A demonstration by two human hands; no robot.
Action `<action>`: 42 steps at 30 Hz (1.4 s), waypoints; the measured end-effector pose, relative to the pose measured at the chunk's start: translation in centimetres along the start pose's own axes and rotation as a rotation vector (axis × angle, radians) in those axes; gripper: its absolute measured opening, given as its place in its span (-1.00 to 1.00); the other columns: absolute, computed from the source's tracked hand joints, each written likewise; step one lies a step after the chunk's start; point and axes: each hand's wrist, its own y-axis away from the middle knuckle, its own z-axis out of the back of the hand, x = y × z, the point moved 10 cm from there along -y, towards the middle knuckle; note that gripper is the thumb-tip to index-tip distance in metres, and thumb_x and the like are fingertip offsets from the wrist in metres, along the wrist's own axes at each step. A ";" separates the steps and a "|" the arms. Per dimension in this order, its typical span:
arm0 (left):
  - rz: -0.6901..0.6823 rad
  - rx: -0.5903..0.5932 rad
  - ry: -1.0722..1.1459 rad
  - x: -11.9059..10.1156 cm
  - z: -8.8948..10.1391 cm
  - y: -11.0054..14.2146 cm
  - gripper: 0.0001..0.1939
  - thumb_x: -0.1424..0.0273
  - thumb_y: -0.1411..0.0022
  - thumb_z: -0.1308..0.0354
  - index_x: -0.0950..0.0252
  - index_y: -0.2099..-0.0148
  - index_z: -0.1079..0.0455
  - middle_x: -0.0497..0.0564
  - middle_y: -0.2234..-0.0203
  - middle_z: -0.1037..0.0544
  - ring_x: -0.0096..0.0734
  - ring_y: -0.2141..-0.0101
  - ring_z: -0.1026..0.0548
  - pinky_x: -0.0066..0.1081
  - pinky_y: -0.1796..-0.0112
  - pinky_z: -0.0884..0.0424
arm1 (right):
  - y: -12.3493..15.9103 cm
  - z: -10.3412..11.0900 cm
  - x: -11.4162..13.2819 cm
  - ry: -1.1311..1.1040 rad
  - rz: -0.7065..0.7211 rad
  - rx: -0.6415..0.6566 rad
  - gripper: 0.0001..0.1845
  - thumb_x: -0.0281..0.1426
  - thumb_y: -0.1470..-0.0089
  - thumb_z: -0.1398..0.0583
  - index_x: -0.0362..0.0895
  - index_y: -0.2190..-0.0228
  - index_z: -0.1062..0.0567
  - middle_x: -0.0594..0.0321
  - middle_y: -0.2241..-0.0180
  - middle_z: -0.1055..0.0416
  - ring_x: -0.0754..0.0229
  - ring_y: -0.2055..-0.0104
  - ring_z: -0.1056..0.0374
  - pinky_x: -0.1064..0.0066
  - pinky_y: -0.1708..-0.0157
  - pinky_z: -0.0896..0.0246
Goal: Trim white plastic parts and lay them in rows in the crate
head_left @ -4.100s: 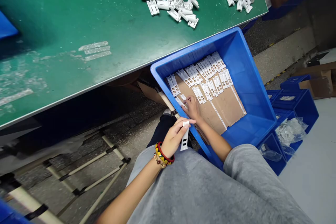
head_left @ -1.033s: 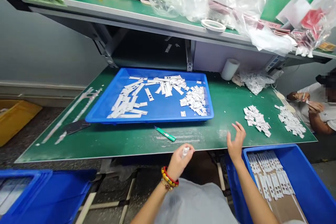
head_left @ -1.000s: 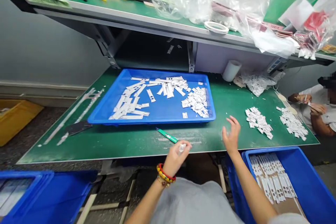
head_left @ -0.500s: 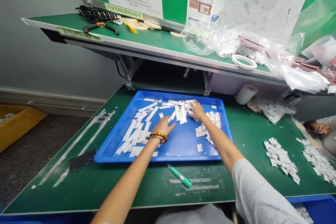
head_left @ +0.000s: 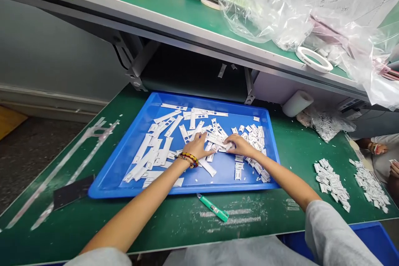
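Note:
Both of my hands are over the middle of a blue tray (head_left: 187,191). A long white plastic strip (head_left: 215,139) spans the gap between them. My left hand (head_left: 195,148), with beaded bracelets at the wrist, has its fingers closed on the strip's left end. At the other end my right hand (head_left: 240,145) pinches it, fingertips partly hidden. More white strips with small dark windows (head_left: 162,151) lie jumbled beneath and to the left. Small white pieces (head_left: 258,133) are heaped on the tray's right side.
A green cutter knife (head_left: 213,208) lies in front of the tray. Two piles of small white pieces (head_left: 332,183) are to the right, near another person's hands (head_left: 378,148). Overhead runs a shelf (head_left: 174,12) with tape and plastic bags; a white roll (head_left: 297,103) sits below it.
My hands have come together from apart and now hold a strip between them. Strips at the back of the tray have been spread forward. The view has tilted down and closer.

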 end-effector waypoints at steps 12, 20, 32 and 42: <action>-0.077 -0.020 -0.107 -1.5 1.3 0.5 -0.44 0.36 -0.23 -0.06 0.26 -0.27 -0.20 0.22 -0.22 -0.24 0.00 0.16 -0.55 -0.21 0.32 -0.48 | -0.6 3.7 -5.2 0.204 -0.162 -0.020 -0.42 -0.39 -0.04 -0.22 -0.05 -0.13 -0.34 0.03 -0.25 -0.12 -0.11 -0.28 -0.01 0.00 -0.19 0.06; -0.216 0.066 -0.147 -3.9 -0.1 -1.6 -0.60 0.48 -0.26 0.04 0.29 -0.10 -0.40 0.18 -0.07 -0.44 -0.01 0.17 -0.56 -0.21 0.28 -0.46 | 0.4 3.5 -5.7 0.529 -0.228 0.111 -0.71 -0.62 0.04 -0.18 -0.16 0.25 -0.54 0.04 0.12 -0.41 0.00 0.07 -0.29 0.20 0.03 -0.17; 0.019 -0.060 0.275 3.5 3.5 -2.1 -0.69 0.24 -0.18 -0.06 0.29 0.16 -0.50 0.17 0.15 -0.60 -0.02 0.13 -0.52 -0.30 0.21 -0.42 | -2.6 0.3 -3.8 0.130 -0.163 0.082 -0.49 -0.46 0.06 -0.27 -0.16 0.01 -0.37 0.16 0.20 -0.40 0.11 0.22 -0.31 0.28 0.18 -0.23; 0.071 -0.061 0.561 4.5 4.8 -1.9 -0.80 0.24 -0.04 -0.17 0.27 0.49 -0.39 0.01 0.50 -0.53 -0.22 0.41 -0.50 -0.38 0.40 -0.36 | -1.7 3.2 -6.7 -0.200 -0.405 -0.205 -0.72 -0.45 0.23 -0.20 -0.14 0.33 -0.40 0.35 0.44 -0.29 0.27 0.43 -0.20 0.41 0.39 -0.15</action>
